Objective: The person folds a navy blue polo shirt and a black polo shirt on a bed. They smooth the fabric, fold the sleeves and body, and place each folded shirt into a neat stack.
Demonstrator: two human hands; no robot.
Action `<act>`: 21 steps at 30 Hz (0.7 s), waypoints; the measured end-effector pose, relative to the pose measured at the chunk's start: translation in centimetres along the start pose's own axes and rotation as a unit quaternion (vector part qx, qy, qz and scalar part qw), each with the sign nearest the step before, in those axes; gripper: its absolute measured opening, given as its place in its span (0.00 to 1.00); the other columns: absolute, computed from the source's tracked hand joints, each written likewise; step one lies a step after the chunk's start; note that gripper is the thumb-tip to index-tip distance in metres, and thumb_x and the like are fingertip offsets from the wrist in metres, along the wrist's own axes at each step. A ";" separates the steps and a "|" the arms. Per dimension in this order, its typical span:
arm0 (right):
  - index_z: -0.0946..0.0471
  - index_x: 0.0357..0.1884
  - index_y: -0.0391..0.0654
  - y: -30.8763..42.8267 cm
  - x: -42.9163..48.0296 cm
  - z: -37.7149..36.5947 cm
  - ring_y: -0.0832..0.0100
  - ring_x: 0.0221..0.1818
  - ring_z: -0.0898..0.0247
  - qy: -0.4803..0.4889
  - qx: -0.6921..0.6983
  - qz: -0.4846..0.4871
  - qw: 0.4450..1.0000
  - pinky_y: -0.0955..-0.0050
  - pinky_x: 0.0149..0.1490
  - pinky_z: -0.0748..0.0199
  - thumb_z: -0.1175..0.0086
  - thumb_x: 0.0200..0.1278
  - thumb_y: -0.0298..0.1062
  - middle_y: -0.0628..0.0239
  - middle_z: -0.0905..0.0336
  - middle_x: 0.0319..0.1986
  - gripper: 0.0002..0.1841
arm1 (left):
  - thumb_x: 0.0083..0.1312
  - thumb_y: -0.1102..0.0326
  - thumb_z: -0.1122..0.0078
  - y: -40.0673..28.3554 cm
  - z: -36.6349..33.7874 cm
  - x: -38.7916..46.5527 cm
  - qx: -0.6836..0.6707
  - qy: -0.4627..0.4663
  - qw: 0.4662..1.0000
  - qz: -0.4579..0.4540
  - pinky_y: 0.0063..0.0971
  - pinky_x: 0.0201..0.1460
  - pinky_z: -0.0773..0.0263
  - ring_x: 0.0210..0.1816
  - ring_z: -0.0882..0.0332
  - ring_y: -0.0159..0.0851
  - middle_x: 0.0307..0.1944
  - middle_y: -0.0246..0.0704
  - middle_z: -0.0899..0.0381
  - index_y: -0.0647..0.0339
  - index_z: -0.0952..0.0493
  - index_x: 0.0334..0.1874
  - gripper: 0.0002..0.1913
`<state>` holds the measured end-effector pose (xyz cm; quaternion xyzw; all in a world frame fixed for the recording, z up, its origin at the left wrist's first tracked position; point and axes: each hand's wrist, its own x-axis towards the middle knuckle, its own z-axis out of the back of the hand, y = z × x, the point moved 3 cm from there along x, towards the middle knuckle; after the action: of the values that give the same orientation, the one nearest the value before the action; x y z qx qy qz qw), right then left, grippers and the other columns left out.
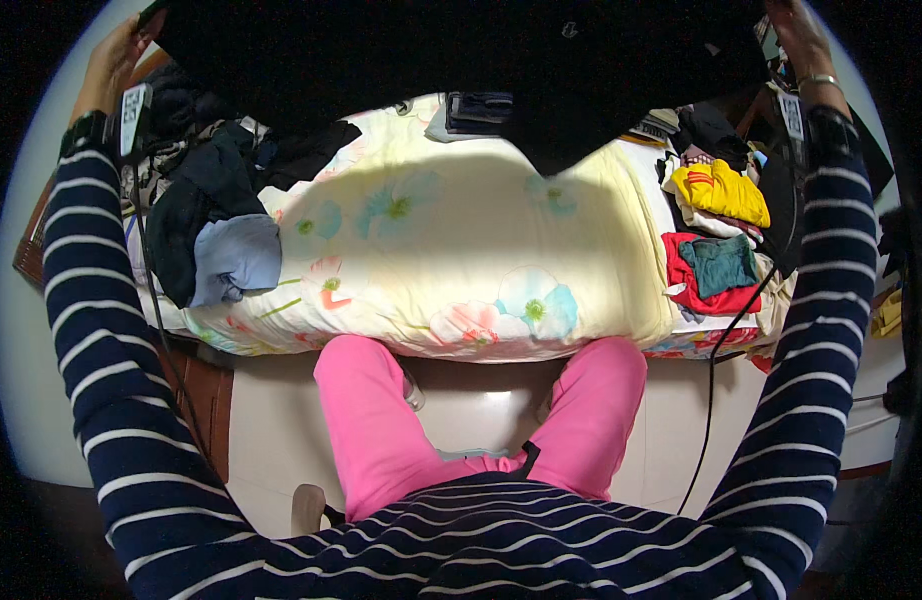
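A large black garment (pixel 461 60) with a small pale mark hangs spread across the top of the view, raised above the bed. My left hand (pixel 123 56) grips its edge at the upper left, with fingers partly behind the cloth. At the upper right, my right hand (pixel 802 45) holds the opposite side; the frame's edge cuts off part of that hand. Beneath the garment lies a floral bed sheet (pixel 431 247). A folded dark stack (pixel 479 112) on the bed is partly covered from view by the hanging cloth.
Dark clothes (pixel 205 195) and a light blue garment (pixel 239 259) are heaped on the left of the bed. To the right sit a yellow garment (pixel 720 195), a red one (pixel 712 289) and a green one (pixel 722 266). A black cable (pixel 712 397) runs beside my right arm.
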<state>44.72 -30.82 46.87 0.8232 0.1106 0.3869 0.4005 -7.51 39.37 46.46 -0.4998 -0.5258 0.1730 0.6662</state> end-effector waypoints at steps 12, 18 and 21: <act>0.24 0.34 0.44 -29.0 -31.8 2.1 0.78 0.34 0.29 -0.132 -0.183 -0.065 0.972 0.76 0.46 0.24 0.50 0.76 0.35 0.70 0.25 0.31 0.10 | 0.69 0.62 0.34 32.9 5.3 -25.2 0.077 0.124 0.958 0.249 0.25 0.31 0.22 0.29 0.21 0.31 0.39 0.31 0.19 0.63 0.25 0.51 0.16; 0.24 0.41 0.43 -34.6 -43.8 3.6 0.74 0.35 0.23 -0.290 -0.092 -0.194 0.933 0.78 0.43 0.23 0.46 0.74 0.33 0.69 0.22 0.32 0.05 | 0.71 0.65 0.37 38.0 6.6 -33.4 0.066 0.101 0.950 0.287 0.21 0.31 0.20 0.28 0.18 0.30 0.41 0.33 0.17 0.64 0.26 0.51 0.13; 0.24 0.42 0.43 -34.1 -44.5 3.1 0.75 0.35 0.23 -0.265 -0.108 -0.195 0.938 0.79 0.43 0.23 0.46 0.75 0.33 0.70 0.23 0.30 0.05 | 0.72 0.66 0.38 37.5 6.8 -33.5 0.049 0.126 0.946 0.295 0.22 0.31 0.20 0.26 0.19 0.30 0.37 0.31 0.17 0.61 0.26 0.48 0.09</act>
<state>21.20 -32.14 -4.15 0.8100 0.1165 0.0790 0.5693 -15.35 33.86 -3.36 -0.6169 -0.2575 0.3231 0.6699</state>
